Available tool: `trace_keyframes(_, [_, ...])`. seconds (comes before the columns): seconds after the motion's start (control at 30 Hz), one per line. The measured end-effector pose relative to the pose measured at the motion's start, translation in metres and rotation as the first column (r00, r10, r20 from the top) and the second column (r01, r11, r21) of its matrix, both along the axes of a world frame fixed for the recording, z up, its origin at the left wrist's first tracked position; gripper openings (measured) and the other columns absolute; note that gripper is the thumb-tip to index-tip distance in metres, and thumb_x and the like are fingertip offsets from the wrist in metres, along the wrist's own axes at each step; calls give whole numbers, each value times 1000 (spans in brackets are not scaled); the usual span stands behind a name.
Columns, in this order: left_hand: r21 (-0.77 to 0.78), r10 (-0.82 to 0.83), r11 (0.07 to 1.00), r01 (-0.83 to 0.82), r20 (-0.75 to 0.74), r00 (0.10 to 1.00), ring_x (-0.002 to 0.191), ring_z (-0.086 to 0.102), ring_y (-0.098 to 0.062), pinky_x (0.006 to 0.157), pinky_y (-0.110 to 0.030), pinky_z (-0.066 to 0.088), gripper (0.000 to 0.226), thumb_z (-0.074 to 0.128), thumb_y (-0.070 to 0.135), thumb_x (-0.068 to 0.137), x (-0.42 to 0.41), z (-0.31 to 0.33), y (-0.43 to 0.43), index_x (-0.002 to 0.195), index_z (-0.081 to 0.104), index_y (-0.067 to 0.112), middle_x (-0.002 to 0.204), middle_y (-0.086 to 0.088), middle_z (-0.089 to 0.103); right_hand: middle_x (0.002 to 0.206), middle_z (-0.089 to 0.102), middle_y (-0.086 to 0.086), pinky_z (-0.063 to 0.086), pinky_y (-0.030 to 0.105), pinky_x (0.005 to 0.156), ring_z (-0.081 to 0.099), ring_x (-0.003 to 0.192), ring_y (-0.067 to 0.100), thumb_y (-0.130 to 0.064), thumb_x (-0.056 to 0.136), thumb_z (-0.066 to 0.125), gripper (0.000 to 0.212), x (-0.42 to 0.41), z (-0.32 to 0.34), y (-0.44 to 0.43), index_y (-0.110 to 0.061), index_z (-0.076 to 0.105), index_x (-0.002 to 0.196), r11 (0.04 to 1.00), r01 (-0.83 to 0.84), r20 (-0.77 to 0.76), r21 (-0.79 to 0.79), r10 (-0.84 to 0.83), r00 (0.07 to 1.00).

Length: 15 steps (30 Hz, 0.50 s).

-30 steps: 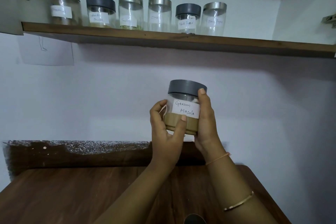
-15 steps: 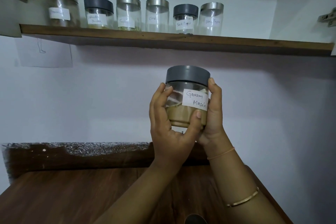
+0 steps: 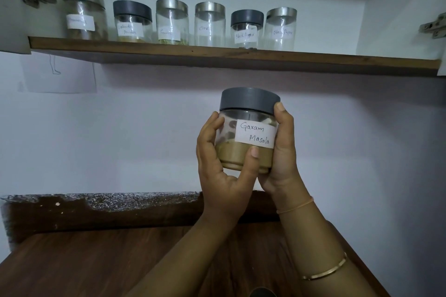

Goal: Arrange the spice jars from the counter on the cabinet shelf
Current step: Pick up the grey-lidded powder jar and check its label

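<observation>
Both hands hold the clear plastic jar with dark grey lid, labelled "Garam Masala" (image 3: 255, 137), with brown powder in its lower half. Left hand (image 3: 223, 176) wraps it from 8 o'clock, thumb across the front. Right hand (image 3: 284, 157) grips from 3 o'clock, thumb tip at the lid rim. The jar is upright, midair above the brown wooden counter (image 3: 96, 260), 6 o'clock below the wooden cabinet shelf (image 3: 241, 56). A row of six labelled clear jars (image 3: 209, 28) stands on the shelf, 11 to 12 o'clock.

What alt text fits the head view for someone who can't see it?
A left hand and right hand grip a grey-lidded Garam Masala jar, part full of brown powder, before a white wall. Above, six labelled jars line a wooden cabinet shelf.
</observation>
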<state>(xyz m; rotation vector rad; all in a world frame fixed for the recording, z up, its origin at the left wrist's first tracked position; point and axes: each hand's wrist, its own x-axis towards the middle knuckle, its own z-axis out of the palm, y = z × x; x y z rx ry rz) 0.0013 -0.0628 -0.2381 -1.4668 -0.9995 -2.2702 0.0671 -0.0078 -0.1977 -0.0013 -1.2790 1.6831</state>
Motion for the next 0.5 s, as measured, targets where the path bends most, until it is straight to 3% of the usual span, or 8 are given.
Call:
trace_keyframes(0.13, [-15, -88, 996, 89, 35, 995, 122, 50, -26, 90, -44, 52, 56, 57, 34, 81, -7, -1, 0, 132, 35, 26, 138, 3, 43, 101, 70, 13, 52, 51, 84, 68, 88, 27, -55, 80, 49, 53, -4, 3, -4, -17, 62, 116, 993, 109, 21, 32, -110, 994])
trace_keyframes(0.33, [-42, -231, 971, 235, 72, 970, 108, 56, 0, 77, -15, 50, 48, 55, 33, 81, -15, 0, 0, 126, 38, 30, 121, 30, 49, 95, 71, 9, 52, 54, 86, 69, 87, 26, -53, 77, 51, 38, -10, 4, -11, -26, 66, 98, 960, 273, 56, 59, -276, 959])
trace_keyframes(0.4, [-50, -288, 955, 294, 93, 953, 108, 55, 1, 77, -14, 50, 47, 54, 34, 81, -20, -1, 0, 125, 38, 29, 123, 21, 50, 94, 71, 8, 55, 49, 82, 70, 87, 25, -53, 77, 51, 43, -13, 5, -12, -22, 63, 102, 930, 355, 72, 97, -362, 929])
trace_keyframes(0.5, [-102, -360, 922, 373, 129, 924, 112, 56, -11, 81, -24, 54, 49, 52, 40, 79, -28, -2, -2, 125, 38, 30, 129, -1, 48, 79, 72, -6, 58, 30, 64, 72, 76, 14, -52, 77, 50, 37, -18, 4, -12, -24, 61, 98, 873, 457, 70, 168, -473, 878])
